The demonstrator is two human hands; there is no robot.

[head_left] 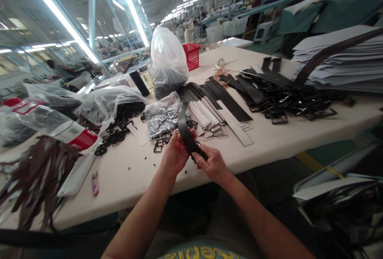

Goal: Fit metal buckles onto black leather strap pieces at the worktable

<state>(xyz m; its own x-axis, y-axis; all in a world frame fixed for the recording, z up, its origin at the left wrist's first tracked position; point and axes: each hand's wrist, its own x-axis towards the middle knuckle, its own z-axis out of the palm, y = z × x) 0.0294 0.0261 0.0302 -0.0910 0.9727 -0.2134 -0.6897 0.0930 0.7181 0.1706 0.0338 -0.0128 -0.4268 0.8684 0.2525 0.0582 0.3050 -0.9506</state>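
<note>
Both hands are closed on one black leather strap (185,129) above the table's front edge. My left hand (176,154) grips the strap along its side, and its free end curves up and away. At the lower end, my right hand (212,163) pinches the strap around what looks like a black buckle, mostly covered by the fingers. Just beyond lie black metal buckles (159,144) and a clear plastic bag of metal parts (164,115). Right of these, a stack of black strips with pale undersides (203,113) is fanned out.
Finished-looking straps with buckles (287,101) are heaped at right, near stacked white sheets (338,57). On the left are brown strips (38,175), a plastic bottle (56,125), pink thread snips (95,184) and black rings (115,133). Behind stand a filled plastic bag (169,57) and red basket (192,56).
</note>
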